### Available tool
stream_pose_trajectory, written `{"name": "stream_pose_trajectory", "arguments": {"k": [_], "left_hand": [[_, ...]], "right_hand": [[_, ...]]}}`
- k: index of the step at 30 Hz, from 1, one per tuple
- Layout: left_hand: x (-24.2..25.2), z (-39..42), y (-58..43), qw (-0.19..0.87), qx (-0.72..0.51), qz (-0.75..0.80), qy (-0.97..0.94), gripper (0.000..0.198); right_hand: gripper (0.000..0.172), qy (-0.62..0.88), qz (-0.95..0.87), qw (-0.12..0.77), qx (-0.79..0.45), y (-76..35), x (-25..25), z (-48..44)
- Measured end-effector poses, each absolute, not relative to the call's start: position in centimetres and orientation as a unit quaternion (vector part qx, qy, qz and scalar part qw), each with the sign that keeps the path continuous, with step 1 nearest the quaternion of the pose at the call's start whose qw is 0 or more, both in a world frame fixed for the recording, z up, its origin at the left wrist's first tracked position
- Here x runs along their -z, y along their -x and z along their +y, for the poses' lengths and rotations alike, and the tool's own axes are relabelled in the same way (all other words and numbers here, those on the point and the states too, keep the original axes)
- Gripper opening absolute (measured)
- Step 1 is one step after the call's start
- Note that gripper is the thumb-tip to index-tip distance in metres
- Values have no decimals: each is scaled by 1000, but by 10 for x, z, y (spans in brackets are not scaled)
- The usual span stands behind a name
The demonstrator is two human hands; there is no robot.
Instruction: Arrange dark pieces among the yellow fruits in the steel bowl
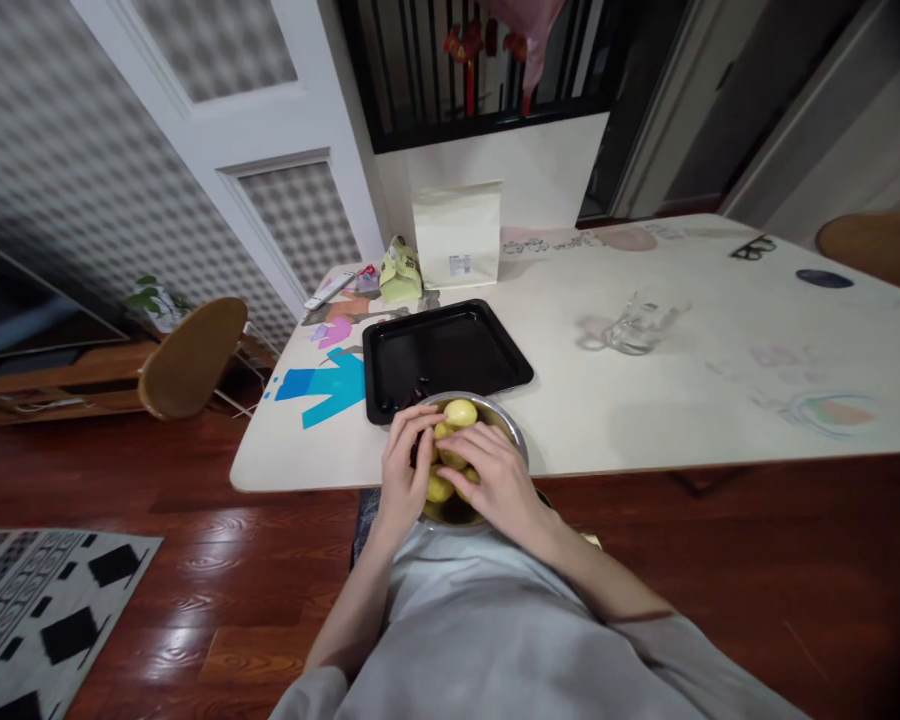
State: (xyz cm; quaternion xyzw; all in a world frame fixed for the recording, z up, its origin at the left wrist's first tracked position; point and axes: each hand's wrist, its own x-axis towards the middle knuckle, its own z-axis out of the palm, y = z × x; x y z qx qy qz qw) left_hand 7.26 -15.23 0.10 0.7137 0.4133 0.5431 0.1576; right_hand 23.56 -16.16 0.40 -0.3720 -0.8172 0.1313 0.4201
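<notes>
A shiny metal bowl point(516, 432) sits at the table's front edge, against my body, with several yellow lemons point(461, 412) inside. My right hand point(495, 475) reaches into it from the right, fingers and thumb curved around one lemon near the middle. On the left side of the bowl is my left hand point(405, 465), its thumb apart from its bent fingers and its fingertips close to the lemons. I see nothing held in it, though part of its grip is hidden. Just behind the bowl lies a black rectangular tray point(442, 350).
A white paper bag point(457, 235) and a green package point(401, 275) stand at the back. A clear glass pitcher point(637, 325) is to the right on the white table point(570, 420). Black glasses point(754, 247) lie farther right. A wooden chair point(195, 360) stands left.
</notes>
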Motion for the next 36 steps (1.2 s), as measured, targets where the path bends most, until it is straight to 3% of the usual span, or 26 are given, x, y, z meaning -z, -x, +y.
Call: {"name": "stream_pose_trajectory", "arguments": {"k": [7, 13, 36], "left_hand": [[-2, -155, -74, 171, -538, 415, -713, 24], [-2, -156, -74, 196, -529, 413, -715, 24], [1, -154, -75, 215, -532, 415, -706, 27]], "right_hand": [[22, 411, -805, 422, -76, -218, 1, -166], [8, 413, -786, 459, -44, -215, 4, -164], [14, 423, -736, 494, -188, -210, 6, -161]]}}
